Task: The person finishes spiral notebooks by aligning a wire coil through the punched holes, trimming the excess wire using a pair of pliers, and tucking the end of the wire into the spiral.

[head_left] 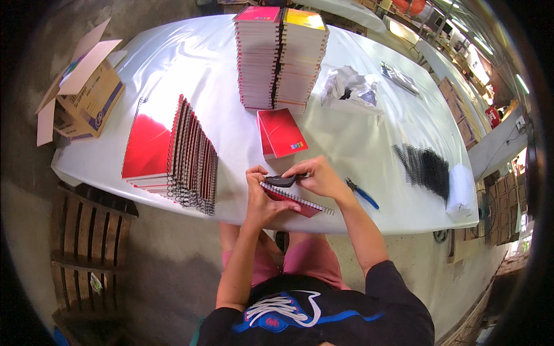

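Close to the table's front edge, my left hand point(259, 199) grips a small red-covered notebook point(309, 209) held on a slant. A metal-looking spiral coil point(328, 211) runs along its upper edge, with loose turns sticking out past the right end. My right hand point(318, 177) is closed around a small black object point(281, 181) at the spine's left end, beside my left fingers; its exact kind is hard to make out. Just beyond my hands lies another red notebook point(283, 134), flat on the table. To the right rest blue-handled pliers point(363, 194).
Coil-bound red notebooks point(193, 158) stand in a row on the left. Two tall notebook stacks point(258, 66) rise at the back. Black spiral coils point(430, 168), a white roll point(460, 193) and crumpled plastic point(351, 89) lie right. An open carton point(89, 101) sits far left, above wooden slats point(92, 230).
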`<state>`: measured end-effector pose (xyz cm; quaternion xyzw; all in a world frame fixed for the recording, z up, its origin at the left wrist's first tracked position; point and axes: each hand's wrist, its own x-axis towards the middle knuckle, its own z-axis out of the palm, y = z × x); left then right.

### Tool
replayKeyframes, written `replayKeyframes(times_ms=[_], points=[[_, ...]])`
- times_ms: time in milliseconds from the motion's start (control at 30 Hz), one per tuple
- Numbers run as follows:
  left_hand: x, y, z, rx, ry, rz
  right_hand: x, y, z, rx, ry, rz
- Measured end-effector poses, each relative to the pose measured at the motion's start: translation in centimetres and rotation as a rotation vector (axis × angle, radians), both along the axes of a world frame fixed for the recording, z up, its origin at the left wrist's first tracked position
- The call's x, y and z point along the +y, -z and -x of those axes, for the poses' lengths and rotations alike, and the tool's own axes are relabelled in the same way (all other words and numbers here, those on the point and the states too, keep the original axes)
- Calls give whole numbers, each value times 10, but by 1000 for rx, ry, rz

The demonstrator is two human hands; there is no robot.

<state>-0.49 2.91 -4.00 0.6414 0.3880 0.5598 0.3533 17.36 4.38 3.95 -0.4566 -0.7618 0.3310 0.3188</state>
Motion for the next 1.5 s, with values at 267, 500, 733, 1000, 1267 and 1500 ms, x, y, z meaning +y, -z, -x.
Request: replayKeyframes(times_ms=[267,500,733,1000,1267,1500], points=[[-12,-3,12,-322,172,377,-43,21,-132,-602,821,-197],[-34,-42,-12,-325,-176,198,-128,49,-60,-889,794,-94],[-40,-63,-8,34,-321,-223,-122,22,-20,-97,684,-350],[-42,-67,-7,136,-374,-365,-123,-44,34,-245,440,-520],[-46,-70,-9,162,-378,-416,-124,-26,33,10,288,-288],[-42,-64,-9,108,-451,-432,-127,-23,19,469,222,323]])
